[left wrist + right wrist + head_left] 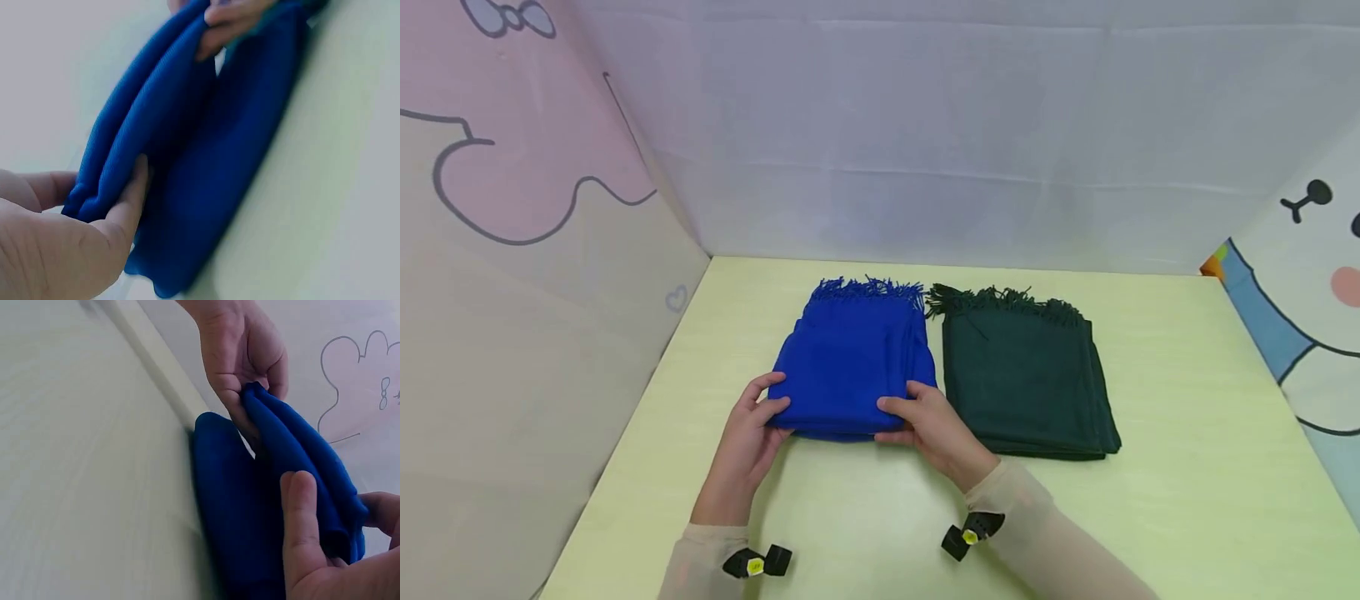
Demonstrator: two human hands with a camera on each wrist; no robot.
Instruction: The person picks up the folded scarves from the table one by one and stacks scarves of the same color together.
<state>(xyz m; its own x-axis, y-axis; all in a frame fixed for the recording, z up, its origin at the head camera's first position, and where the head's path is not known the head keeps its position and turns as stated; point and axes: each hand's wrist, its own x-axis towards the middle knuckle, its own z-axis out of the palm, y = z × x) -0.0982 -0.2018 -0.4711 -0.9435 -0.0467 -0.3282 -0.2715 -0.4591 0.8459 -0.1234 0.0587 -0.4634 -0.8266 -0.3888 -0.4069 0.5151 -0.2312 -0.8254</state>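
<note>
A folded blue scarf (842,358) lies on the table with its fringe at the far end. My left hand (754,425) grips the near left corner of its upper folds, thumb on top. At the near right corner my right hand (934,427) pinches the same folds, with fingers underneath. Both wrist views show these upper folds (134,103) raised apart from a lower layer of the scarf, which hangs or lies below them. In the right wrist view, the fingers (302,515) of the right hand press flat against the underside of the raised part.
Just right of the blue scarf lies a folded dark green scarf (1015,375), its fringe also at the far end. The pale yellow table (1195,400) meets a white curtain (925,150) at the back. Printed cloths hang at both sides.
</note>
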